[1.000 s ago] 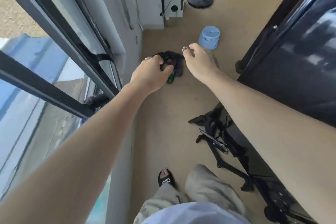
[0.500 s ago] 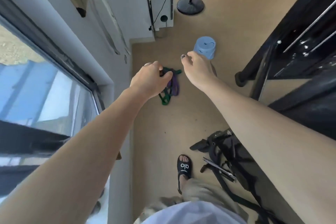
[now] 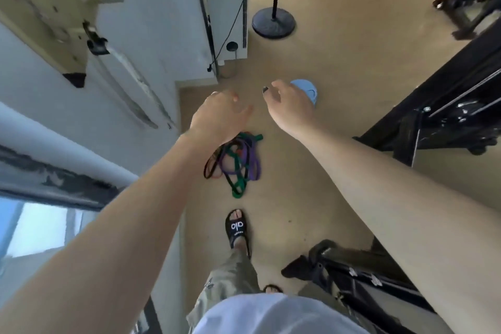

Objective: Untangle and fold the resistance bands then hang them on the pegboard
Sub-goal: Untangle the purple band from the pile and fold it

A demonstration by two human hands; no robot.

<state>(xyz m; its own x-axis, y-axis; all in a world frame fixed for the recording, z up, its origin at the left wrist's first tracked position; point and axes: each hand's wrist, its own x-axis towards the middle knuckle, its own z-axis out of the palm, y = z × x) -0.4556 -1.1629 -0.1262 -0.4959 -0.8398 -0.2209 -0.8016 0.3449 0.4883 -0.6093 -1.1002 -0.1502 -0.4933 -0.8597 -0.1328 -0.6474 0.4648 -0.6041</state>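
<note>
While the resistance bands (image 3: 236, 161) lie in a tangled heap of green, purple and black loops on the floor at the frame's centre, both arms reach out above them. Judging by this, untangling has not begun; next the heap needs gathering up. The left hand (image 3: 219, 119) and right hand (image 3: 291, 108) hover with loosely curled fingers, each grip empty. The pegboard (image 3: 40, 5) hangs upper left.

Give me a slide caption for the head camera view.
Both hands, left and right, hover open above tangled resistance bands on the floor.

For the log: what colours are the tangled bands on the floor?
Head view: bands are green, purple and black.
</note>
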